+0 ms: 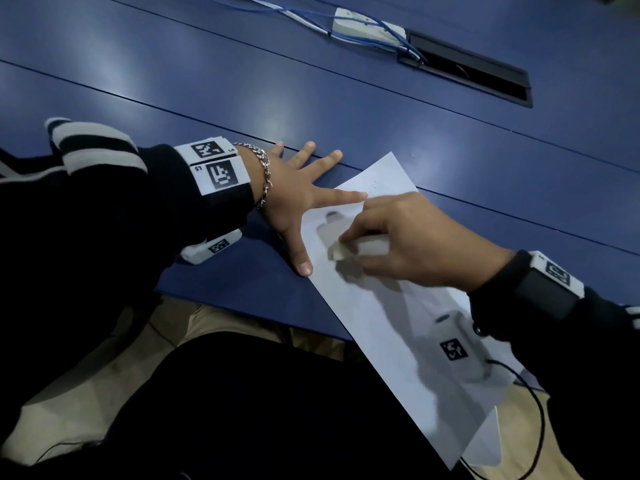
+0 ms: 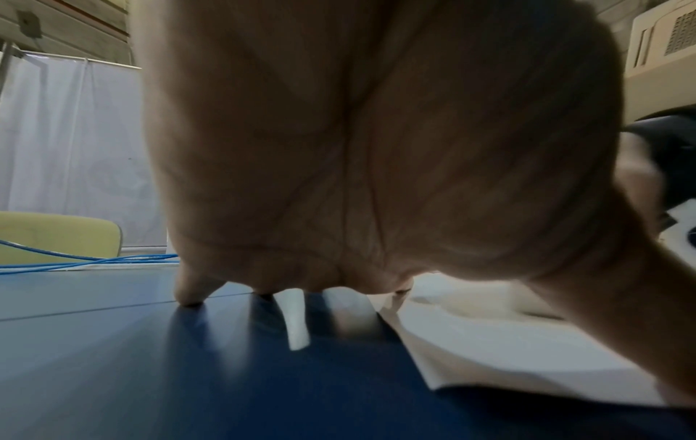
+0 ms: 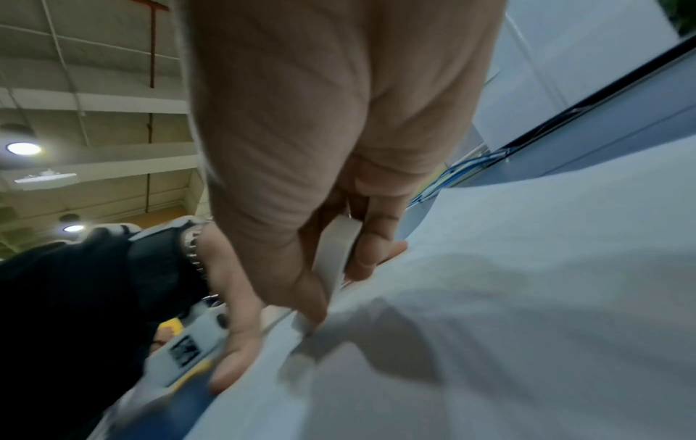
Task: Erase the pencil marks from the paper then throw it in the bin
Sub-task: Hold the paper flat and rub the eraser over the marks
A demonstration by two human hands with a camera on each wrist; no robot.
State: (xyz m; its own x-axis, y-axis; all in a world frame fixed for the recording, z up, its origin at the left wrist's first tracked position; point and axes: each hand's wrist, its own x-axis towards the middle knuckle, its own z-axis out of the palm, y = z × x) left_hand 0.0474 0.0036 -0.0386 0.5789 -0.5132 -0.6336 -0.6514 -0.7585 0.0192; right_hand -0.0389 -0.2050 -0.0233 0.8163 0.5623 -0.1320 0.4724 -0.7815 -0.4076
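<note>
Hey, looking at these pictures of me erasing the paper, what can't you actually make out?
- Pencil marks: too faint on the paper, head view.
- Eraser tip: blurred, half hidden by the right hand.
- Bin: outside every view.
- Left hand fingertips: left wrist view, palm blocks them.

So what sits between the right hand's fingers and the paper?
A white eraser, pinched by the right hand and pressed on the paper; head view shows it.
</note>
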